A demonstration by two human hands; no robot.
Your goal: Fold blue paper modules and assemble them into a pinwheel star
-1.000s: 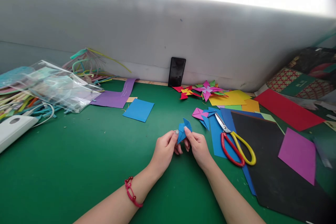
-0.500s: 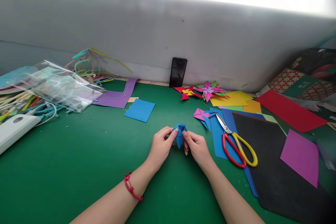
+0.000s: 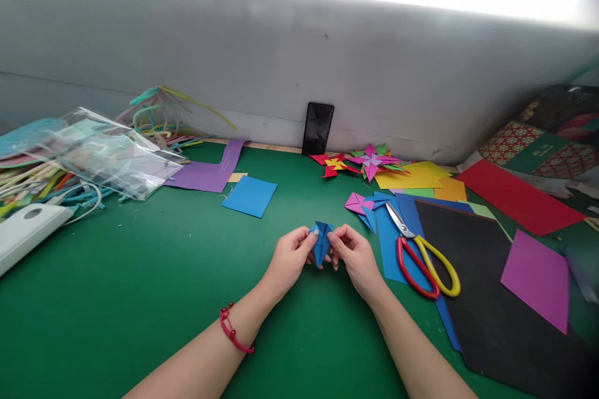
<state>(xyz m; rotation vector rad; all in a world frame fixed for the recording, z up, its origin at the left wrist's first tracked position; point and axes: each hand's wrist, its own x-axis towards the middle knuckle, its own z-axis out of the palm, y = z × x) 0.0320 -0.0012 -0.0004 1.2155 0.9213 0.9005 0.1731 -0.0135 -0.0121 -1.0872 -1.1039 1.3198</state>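
Between both hands, just above the green table (image 3: 187, 299), is a small folded piece of blue paper (image 3: 321, 248) with its point turned down toward me. My left hand (image 3: 291, 255) pinches its left edge, the thumb lying on the front. On the other side, my right hand (image 3: 352, 254) grips the right edge between thumb and fingers. The fingertips behind the paper are partly hidden. Nearest to the right hand lies a pink and blue folded paper piece (image 3: 359, 204). A flat blue paper square (image 3: 249, 196) lies beyond the left hand.
Scissors (image 3: 416, 249) with red and yellow handles lie at right on blue paper and a black board (image 3: 486, 299). Folded paper stars (image 3: 370, 162) and an upright phone (image 3: 318, 129) stand along the wall. At left are a clear plastic bag (image 3: 116, 156) and a white power strip (image 3: 32, 230).
The blue folded paper has tilted slightly, and its top edge now shows a point. My right thumb and fingers have shifted a little along its right side.
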